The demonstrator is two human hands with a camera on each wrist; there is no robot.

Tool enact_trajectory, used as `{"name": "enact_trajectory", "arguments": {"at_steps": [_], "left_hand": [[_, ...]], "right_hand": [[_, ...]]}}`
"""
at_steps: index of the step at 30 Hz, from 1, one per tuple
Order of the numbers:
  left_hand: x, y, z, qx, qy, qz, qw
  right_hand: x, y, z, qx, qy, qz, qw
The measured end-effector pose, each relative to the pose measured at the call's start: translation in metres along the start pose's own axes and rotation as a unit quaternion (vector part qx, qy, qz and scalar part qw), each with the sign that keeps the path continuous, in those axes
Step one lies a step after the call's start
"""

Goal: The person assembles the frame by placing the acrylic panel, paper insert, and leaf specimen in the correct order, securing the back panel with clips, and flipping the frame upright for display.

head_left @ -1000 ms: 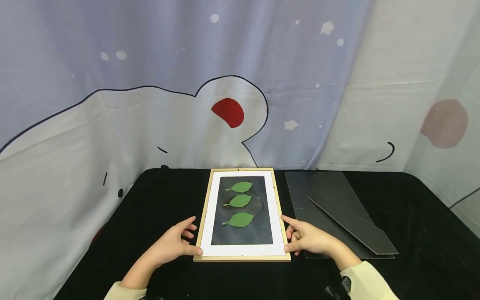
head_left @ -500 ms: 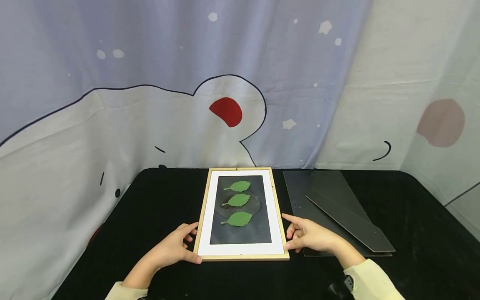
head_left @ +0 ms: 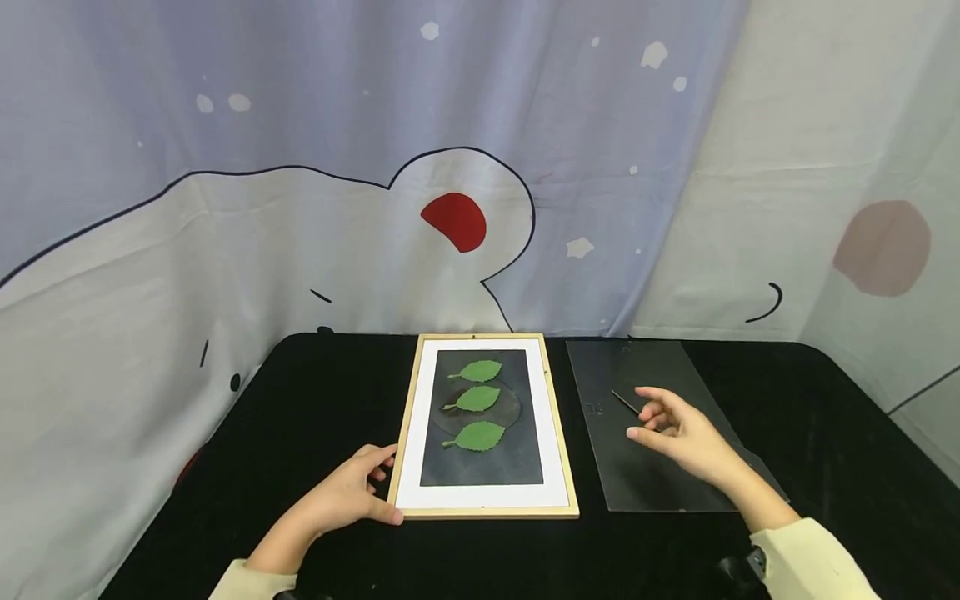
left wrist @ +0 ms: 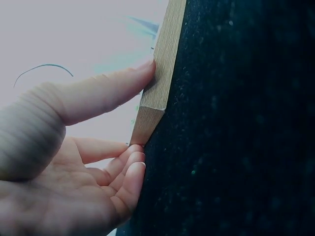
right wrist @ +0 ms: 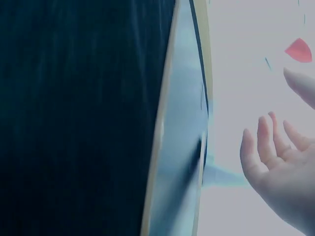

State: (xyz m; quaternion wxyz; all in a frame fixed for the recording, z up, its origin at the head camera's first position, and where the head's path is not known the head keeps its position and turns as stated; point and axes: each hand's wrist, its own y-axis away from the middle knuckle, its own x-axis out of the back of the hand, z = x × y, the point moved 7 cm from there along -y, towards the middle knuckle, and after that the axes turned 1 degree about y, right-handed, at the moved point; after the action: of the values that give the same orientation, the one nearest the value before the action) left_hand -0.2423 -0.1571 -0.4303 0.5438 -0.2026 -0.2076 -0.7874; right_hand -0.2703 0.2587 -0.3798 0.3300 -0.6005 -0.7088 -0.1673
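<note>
A picture frame (head_left: 573, 500) with a pale wooden border and white mat lies on the black table. Three green leaves (head_left: 477, 399) are lined up on its dark centre. My left hand (head_left: 341, 500) holds the frame's near left corner. In the left wrist view the thumb (left wrist: 110, 93) presses the wooden edge (left wrist: 165, 64), and the fingers (left wrist: 129, 184) touch around the corner. My right hand (head_left: 690, 437) hovers over the dark backing board (head_left: 615, 467), fingers loosely bent and holding nothing. A narrower strip (head_left: 761, 471) on that board is mostly hidden behind this hand.
The table (head_left: 337, 392) has a black cloth surface and rounded far corners. Behind it hangs a printed curtain (head_left: 300, 250) in white and lilac, touching the far edge. The backing board lies just right of the picture frame, with a narrow gap between them.
My right hand has left the picture frame's right side and moved right, over the backing board and strip. The left hand has slid slightly around the frame's corner and stayed there.
</note>
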Motion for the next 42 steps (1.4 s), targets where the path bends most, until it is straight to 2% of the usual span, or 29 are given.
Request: {"name": "enact_trajectory", "arguments": {"at_steps": [3,7,12,16,22,34,42], "left_hand": [[0.0,-0.001,0.001,0.003,0.0,0.0,1.0],[0.0,-0.001,0.0,0.011,-0.003,0.004,0.9999],[0.0,0.0,-0.002,0.014,-0.006,0.007,0.9999],[0.0,0.0,-0.003,0.008,-0.004,0.003,1.0],[0.0,0.0,-0.002,-0.001,-0.001,-0.003,1.0],[0.0,0.0,-0.001,-0.003,-0.003,-0.005,1.0],[-0.001,-0.001,-0.004,0.001,-0.008,0.0,1.0]], "right_hand": [[0.022,0.004,0.011,-0.018,0.053,0.035,0.9978],[0.043,0.009,0.026,-0.039,0.085,0.042,0.9947],[0.054,0.017,0.053,-0.081,0.093,0.018,0.9922],[0.06,0.024,0.074,-0.127,0.109,0.001,0.9859],[0.066,0.033,0.091,-0.176,0.117,-0.019,0.9773],[0.062,0.041,0.104,-0.196,0.094,-0.065,0.974],[0.061,0.037,0.104,-0.193,0.128,-0.084,0.969]]}}
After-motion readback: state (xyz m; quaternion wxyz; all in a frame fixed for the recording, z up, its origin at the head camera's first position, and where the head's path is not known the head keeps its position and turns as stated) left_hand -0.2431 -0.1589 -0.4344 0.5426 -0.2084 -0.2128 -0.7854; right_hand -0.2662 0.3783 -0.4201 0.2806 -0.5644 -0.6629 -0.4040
